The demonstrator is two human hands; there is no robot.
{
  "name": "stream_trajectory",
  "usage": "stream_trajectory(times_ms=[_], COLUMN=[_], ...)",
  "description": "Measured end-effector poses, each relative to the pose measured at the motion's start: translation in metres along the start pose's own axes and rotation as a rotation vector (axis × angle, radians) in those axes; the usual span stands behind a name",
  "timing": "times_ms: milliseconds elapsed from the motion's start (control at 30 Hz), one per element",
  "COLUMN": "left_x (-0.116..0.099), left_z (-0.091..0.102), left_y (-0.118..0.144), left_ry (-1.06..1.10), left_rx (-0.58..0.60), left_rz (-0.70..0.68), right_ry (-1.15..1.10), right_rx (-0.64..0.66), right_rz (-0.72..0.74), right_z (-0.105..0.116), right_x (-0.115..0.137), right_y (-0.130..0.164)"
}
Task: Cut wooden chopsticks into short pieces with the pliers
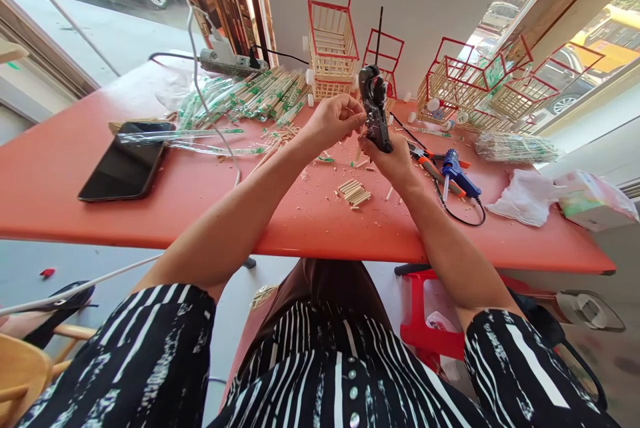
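A black, dark-bodied hand cutter with a rounded head and a thin black rod rising from its top stands nearly upright above the middle of the red-orange tabletop. Its surface looks mottled, with pale specks on the lower body. The right hand wraps around its lower half, fingers closed on it from below and behind. The left hand sits just beside the tool's left edge, fingers pinched together at its jaw side; whatever small piece they pinch is too small to make out.

Below the hands, a small stack of short pale wooden sticks lies on the tabletop among scattered wood chips. Just right of the right hand lie orange-handled pliers and a blue glue gun with a black cord looping toward the table edge. Further right rest a crumpled white cloth and a soft pack of tissues.

To the left, a black smartphone lies flat, with green-printed chopstick wrappers heaped behind it near a grey power strip. Along the far edge stand red-framed stick baskets, several more clustered to the right.
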State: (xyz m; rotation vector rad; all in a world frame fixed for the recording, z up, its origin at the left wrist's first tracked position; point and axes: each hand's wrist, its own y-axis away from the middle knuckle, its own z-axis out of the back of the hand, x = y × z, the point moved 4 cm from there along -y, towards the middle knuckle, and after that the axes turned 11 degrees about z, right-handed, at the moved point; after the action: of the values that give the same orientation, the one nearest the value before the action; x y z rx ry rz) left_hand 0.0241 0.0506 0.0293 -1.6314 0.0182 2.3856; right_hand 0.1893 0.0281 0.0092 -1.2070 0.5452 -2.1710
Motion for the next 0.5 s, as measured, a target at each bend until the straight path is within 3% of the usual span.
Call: stream_trajectory(times_ms=[167,267,400,500], left_x=[0.001,0.003,0.007,0.013], left_z=[-0.009,-0.012,0.013,0.056], left_y=[0.010,0.009,0.001,0.002], left_ry=[-0.185,-0.328,-0.449,-0.558], left_rx=[0.325,0.370,0.187,-0.151], left_rz=[-0.013,-0.062,-0.038,0.090], right_ry=[-0.098,-0.127,-0.196,-0.235], right_rx=[-0.127,-0.214,-0.336,-0.366], right_rz=[-0.072,-0.130,-0.189,-0.230], right_z=[0.005,0.009,0.021,0.028], right_x=[-0.014,-0.024,-0.035,-0.037], right_y=[0.000,-0.001,-0.005,-0.007])
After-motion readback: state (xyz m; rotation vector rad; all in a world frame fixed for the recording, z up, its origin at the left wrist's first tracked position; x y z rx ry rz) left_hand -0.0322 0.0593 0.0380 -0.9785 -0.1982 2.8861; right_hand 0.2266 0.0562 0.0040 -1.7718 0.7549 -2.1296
